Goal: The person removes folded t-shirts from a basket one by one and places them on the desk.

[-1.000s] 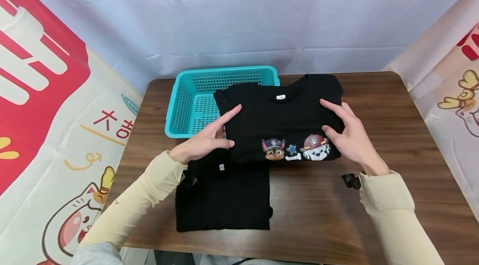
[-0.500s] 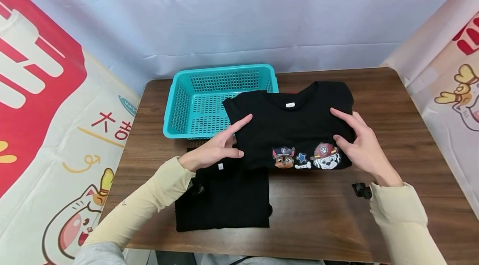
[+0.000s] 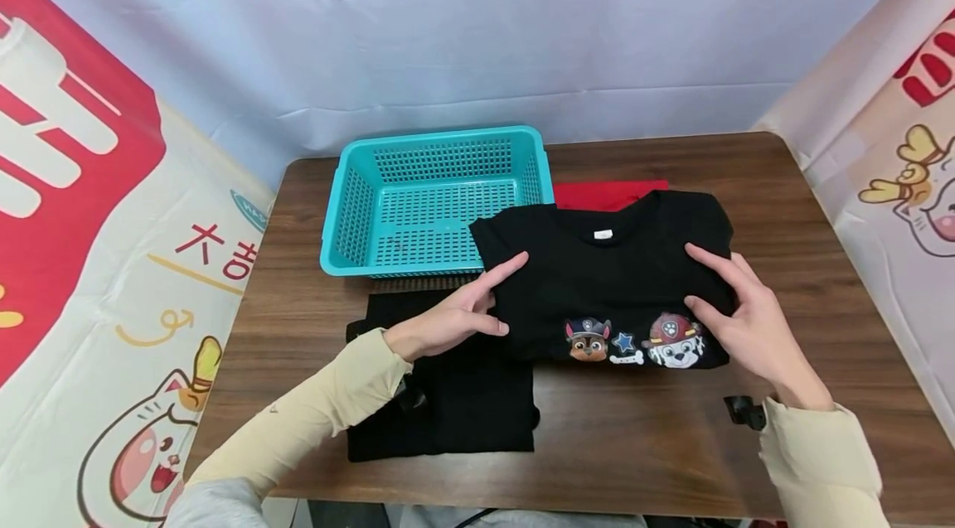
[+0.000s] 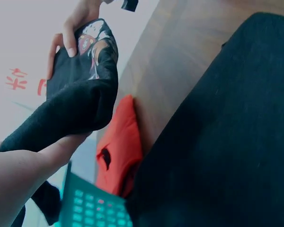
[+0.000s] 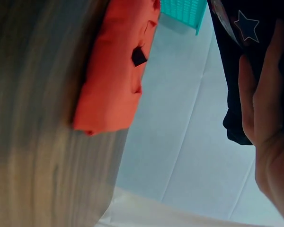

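Observation:
A folded black T-shirt [image 3: 597, 279] with a white neck label and cartoon dog heads is held up between both hands, raised off the table in the wrist views. At its left side, my left hand [image 3: 458, 317] grips the edge, thumb and forefinger showing on the front. My right hand [image 3: 749, 321] grips the opposite edge in the same way; in the left wrist view its fingers lie over the printed side. Below the left forearm, a second folded black garment [image 3: 462, 420] lies flat on the table. Behind the held shirt, a folded red garment [image 3: 597, 195] is partly hidden.
A turquoise plastic basket [image 3: 332, 221] with perforated walls stands at the table's back left, its visible floor bare. The wooden table [image 3: 642, 445] ends at a pale curtain [image 3: 448, 31] behind and printed cloths at both sides.
Both hands have carried the held T-shirt rightward and toward the body, away from the basket. More of the basket floor and the red garment now show.

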`<move>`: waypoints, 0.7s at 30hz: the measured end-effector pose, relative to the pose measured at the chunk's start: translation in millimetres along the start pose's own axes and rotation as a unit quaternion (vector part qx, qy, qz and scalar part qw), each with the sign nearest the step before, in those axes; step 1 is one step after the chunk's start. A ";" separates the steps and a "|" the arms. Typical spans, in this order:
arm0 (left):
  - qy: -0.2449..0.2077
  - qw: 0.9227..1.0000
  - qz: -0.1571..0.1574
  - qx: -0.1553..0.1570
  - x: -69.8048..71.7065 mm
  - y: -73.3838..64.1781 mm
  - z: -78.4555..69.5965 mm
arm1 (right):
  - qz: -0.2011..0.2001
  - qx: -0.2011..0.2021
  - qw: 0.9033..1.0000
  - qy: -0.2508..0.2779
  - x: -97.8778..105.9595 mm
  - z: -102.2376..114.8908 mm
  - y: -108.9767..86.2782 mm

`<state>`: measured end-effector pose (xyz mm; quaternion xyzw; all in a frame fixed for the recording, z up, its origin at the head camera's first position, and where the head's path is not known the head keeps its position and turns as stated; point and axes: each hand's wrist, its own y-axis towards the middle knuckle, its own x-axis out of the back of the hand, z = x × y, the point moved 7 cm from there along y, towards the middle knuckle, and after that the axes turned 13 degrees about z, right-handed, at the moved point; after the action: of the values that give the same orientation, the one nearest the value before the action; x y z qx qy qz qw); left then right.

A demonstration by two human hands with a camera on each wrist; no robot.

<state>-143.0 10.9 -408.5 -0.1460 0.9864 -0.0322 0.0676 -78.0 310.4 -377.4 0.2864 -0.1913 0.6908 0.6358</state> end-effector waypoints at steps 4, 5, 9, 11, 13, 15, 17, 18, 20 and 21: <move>-0.017 1.000 0.013 0.013 -9.8 6.8 7.9 | 0.000 -0.006 1.000 -0.004 1.0 -7.2 -12.3; -0.020 1.000 0.016 0.016 -12.2 8.3 9.5 | 0.002 -0.008 1.000 -0.005 1.0 -9.6 -15.2; -0.034 0.999 0.026 0.033 -21.9 12.6 16.6 | 0.005 -0.014 1.000 -0.011 1.3 -18.0 -26.0; -0.044 0.998 0.032 0.043 -27.2 14.1 20.2 | 0.005 -0.013 1.000 -0.011 1.7 -22.1 -31.5; -0.054 0.996 0.037 0.052 -32.2 15.9 23.6 | 0.003 -0.010 1.000 -0.012 1.9 -26.2 -37.0; -0.060 0.996 0.042 0.056 -37.2 18.2 26.3 | 0.004 -0.009 1.000 -0.012 2.0 -30.3 -42.5; -0.063 0.995 0.049 0.060 -42.5 21.0 28.9 | 0.006 -0.009 1.000 -0.013 2.0 -34.3 -47.9; -0.063 0.995 0.050 0.062 -44.9 22.3 30.4 | 0.008 -0.010 1.000 -0.014 2.0 -35.9 -50.7; -0.055 0.995 0.051 0.069 -49.6 24.9 33.0 | 0.010 -0.012 1.000 -0.013 1.8 -38.7 -55.7; -0.047 0.995 0.052 0.073 -51.9 26.0 34.3 | 0.011 -0.013 1.000 -0.012 1.5 -40.1 -58.1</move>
<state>-96.2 49.4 -438.1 -0.0909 0.9835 -0.0933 0.1256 -26.7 343.6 -412.8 0.2840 -0.2107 0.6918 0.6296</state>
